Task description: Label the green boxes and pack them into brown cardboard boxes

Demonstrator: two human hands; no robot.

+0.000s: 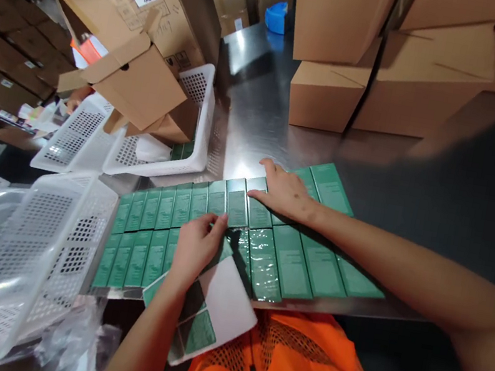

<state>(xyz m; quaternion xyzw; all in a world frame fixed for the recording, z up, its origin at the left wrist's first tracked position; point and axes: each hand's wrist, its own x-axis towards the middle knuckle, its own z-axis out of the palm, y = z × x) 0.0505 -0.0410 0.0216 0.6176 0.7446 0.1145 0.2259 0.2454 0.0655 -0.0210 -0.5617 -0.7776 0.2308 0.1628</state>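
Loosely spread, the right hand (288,193) rests over the far row of green boxes (292,261), its thumb on the near side and its fingers reaching toward the far edge, unclenched, with the forearm passing over the boxes on the right. The left hand (197,247) is bent over the middle of the arrangement, thumb and forefinger close together just beside the seam between the two rows. Under its wrist lies a green and white sheet (228,299), tilted, which overhangs the near edge of the metal surface (257,130) and reaches the orange vest (293,364); the palm side is hidden, so I cannot tell whether the left hand grips this sheet or only leans over it. The boxes lie side by side in two long rows along the near edge, and some in the near row shine as if under clear film. Beyond their left end sits a white basket (203,134) with a few more green boxes inside and a small open carton (140,88) tilted over it. Another perforated basket (40,233) stands nearer on the left, beside crumpled clear plastic (75,334). Plain brown cartons (341,24) are stacked at the far right, near a blue object (275,17)
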